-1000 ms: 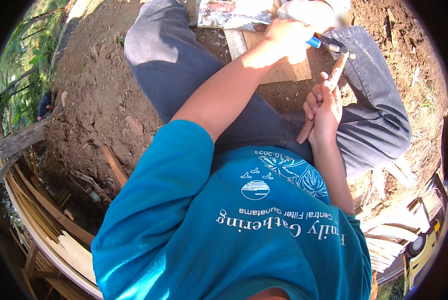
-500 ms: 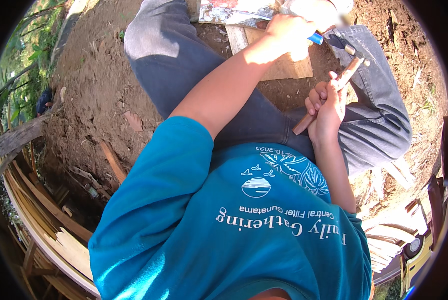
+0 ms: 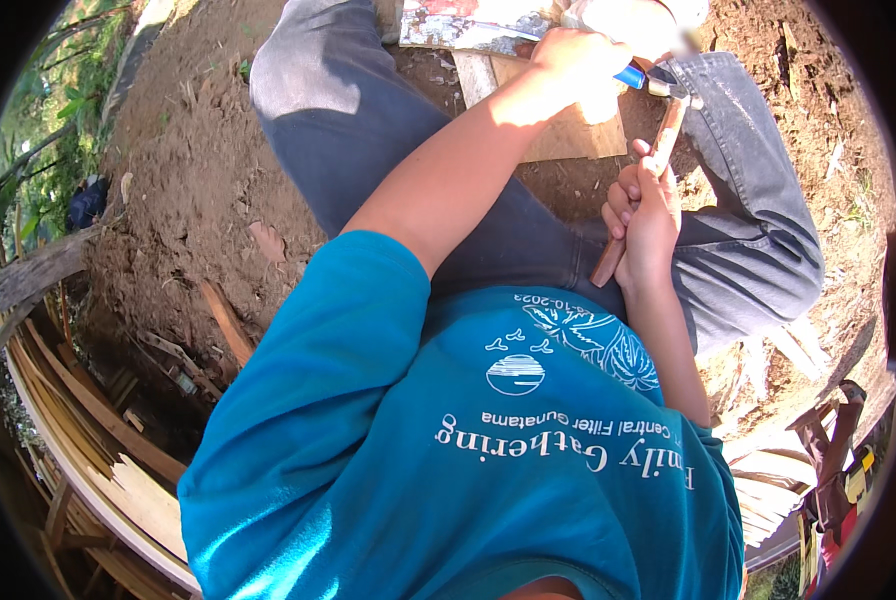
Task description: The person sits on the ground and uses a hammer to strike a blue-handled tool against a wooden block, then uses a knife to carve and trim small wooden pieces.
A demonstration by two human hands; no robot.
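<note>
The left hand [image 3: 580, 68] is closed round a blue-handled metal chisel [image 3: 640, 78] set on the pale flat wooden board [image 3: 568, 130] between the knees. The right hand [image 3: 648, 215] grips the wooden-handled hammer [image 3: 640, 190] just right of the board, its head at the chisel's end. Risk: a glancing blow could hit the left knuckles, which sit close to the striking point. The grey trouser legs [image 3: 368, 130] hem the board on both sides; open earth lies left of it.
</note>
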